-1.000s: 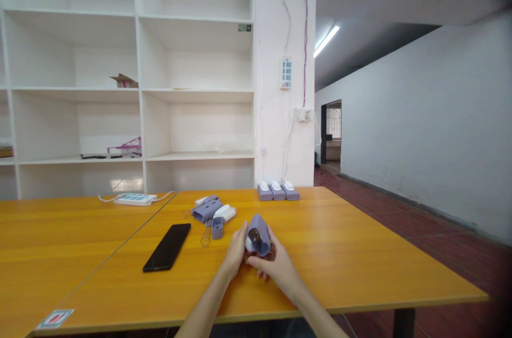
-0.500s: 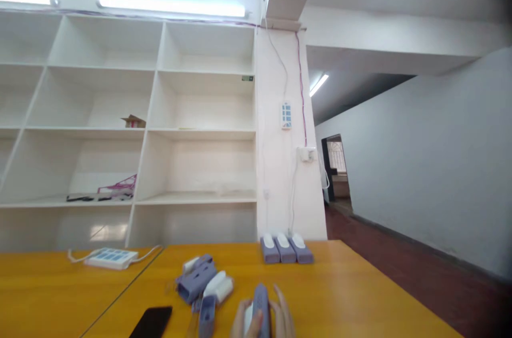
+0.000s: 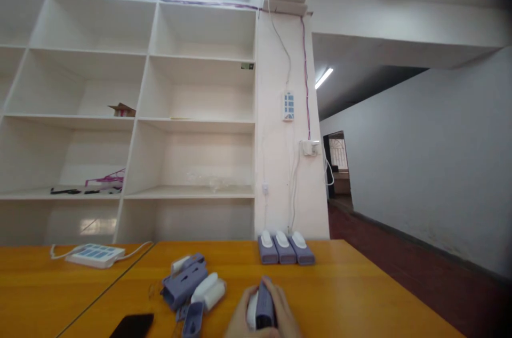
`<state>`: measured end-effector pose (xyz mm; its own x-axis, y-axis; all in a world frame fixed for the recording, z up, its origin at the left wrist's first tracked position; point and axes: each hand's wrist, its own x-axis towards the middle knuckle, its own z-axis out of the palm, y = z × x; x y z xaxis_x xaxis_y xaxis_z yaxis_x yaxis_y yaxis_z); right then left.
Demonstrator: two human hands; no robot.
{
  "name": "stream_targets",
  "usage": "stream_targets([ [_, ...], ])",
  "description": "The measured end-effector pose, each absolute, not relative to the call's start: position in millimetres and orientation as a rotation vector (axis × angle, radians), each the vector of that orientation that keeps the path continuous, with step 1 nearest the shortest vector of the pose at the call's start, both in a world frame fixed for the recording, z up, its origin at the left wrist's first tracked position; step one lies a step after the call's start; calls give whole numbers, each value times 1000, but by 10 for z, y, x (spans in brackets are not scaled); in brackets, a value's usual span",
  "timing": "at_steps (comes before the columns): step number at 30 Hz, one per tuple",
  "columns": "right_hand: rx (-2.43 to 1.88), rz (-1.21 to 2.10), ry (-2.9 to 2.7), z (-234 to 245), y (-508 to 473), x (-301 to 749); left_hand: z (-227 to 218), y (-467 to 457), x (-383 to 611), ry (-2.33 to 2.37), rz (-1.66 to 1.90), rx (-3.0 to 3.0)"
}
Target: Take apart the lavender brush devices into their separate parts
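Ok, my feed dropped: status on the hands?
Left hand and right hand closed on purple part. Part held on edge. Loose parts, phone to its left, apart.

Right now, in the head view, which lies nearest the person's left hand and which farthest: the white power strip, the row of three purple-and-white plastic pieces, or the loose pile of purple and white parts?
1. Loose pile of purple and white parts, just left of the left hand.
2. Row of three purple-and-white plastic pieces, ahead, at the far edge.
3. White power strip, far left.
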<state>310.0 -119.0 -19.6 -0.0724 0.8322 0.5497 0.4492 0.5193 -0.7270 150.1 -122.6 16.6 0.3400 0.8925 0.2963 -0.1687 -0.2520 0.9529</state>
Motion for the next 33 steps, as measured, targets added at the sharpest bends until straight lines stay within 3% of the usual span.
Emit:
stream_targets([
  [5, -1148, 572, -1908, -182, -1374, 3126, -41, -1240, 1467, 600, 1074, 1414],
  [17, -1055, 381, -1918, -199, -1464, 3087, 179, -1344, 1321, 810, 941, 1784],
  [33, -953, 371, -1968, -134, -1545, 3093, 217, -1449, 1263, 1033, 1017, 2099],
])
